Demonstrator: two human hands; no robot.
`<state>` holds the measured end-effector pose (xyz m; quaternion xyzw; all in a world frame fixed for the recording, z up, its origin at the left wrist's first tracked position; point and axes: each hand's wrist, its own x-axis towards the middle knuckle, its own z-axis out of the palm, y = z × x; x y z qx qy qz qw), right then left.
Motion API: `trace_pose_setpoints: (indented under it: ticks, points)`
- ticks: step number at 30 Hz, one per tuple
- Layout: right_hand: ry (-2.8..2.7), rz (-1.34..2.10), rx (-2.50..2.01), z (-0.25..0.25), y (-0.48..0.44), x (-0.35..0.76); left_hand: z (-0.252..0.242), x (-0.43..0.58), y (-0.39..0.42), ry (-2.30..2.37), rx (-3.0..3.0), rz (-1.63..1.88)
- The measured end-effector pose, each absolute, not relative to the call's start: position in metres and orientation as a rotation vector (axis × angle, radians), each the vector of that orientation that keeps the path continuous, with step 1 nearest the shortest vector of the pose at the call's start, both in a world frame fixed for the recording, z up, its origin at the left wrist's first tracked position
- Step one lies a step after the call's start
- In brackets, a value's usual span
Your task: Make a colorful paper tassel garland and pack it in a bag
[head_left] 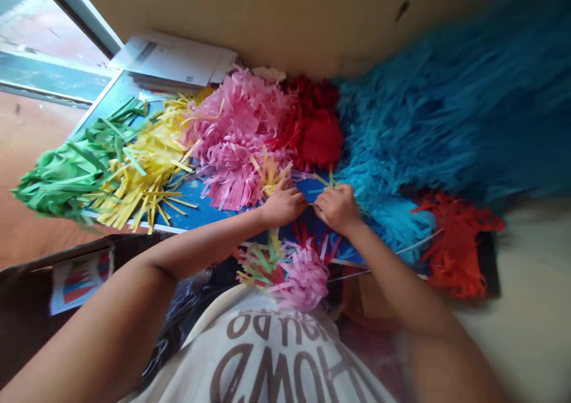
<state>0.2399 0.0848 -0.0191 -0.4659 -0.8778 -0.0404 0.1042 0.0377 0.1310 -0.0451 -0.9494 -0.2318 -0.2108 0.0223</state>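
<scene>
My left hand [285,204] is closed on a piece of yellow fringed paper [270,171], whose loose strips fan out above the fingers. Close beside it, my right hand [338,209] pinches the same paper, and pale yellow strips stick up behind it. A short, narrow twisted length shows between the two hands. Just below them, near my shirt, hangs a bunch of pink fringe [307,272] with green, yellow and red strips next to it. A thin white string [352,276] runs from there toward the right, passing by my right forearm.
Across the blue table [196,207] lie heaps of green fringe [75,171], yellow fringe [147,165], pink fringe [245,117] and red fringe [319,129]. A big blue heap [401,129] fills the right, with orange-red fringe [459,242] in front. Papers [178,61] are stacked at the back left.
</scene>
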Motion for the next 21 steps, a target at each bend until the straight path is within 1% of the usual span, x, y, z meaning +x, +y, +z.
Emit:
trace_pose_setpoints:
  ticks: [3, 5, 7, 9, 11, 12, 14, 16, 21]
  points:
    - [-2.373, 0.015, -1.473, 0.009, 0.081, 0.23, -0.023, 0.027, 0.135, -0.705, -2.843, -0.755]
    - [-2.182, 0.237, -1.469, 0.038, 0.076, 0.223, 0.001, 0.013, 0.135, -0.673, -2.839, -0.821]
    - [-1.982, 0.614, -1.374, 0.067, 0.072, 0.218, 0.029, -0.001, 0.131, -0.617, -2.912, -0.86]
    - [-1.783, 1.088, -1.243, 0.088, 0.072, 0.214, 0.055, -0.01, 0.127, -0.583, -2.983, -0.883]
    - [-1.554, 1.48, -1.132, 0.097, 0.074, 0.21, 0.073, -0.015, 0.122, -0.602, -3.001, -0.919]
    - [-1.435, 1.604, -1.094, 0.097, 0.076, 0.206, 0.079, -0.016, 0.119, -0.632, -2.989, -0.951]
    - [-1.2, 1.714, -1.051, 0.092, 0.077, 0.196, 0.085, -0.016, 0.112, -0.718, -2.945, -1.065]
    - [-1.022, 1.729, -1.021, 0.084, 0.075, 0.184, 0.084, -0.014, 0.103, -0.832, -2.871, -1.248]
    - [-0.776, 1.603, -0.977, 0.073, 0.063, 0.155, 0.075, -0.008, 0.081, -1.209, -2.689, -1.741]
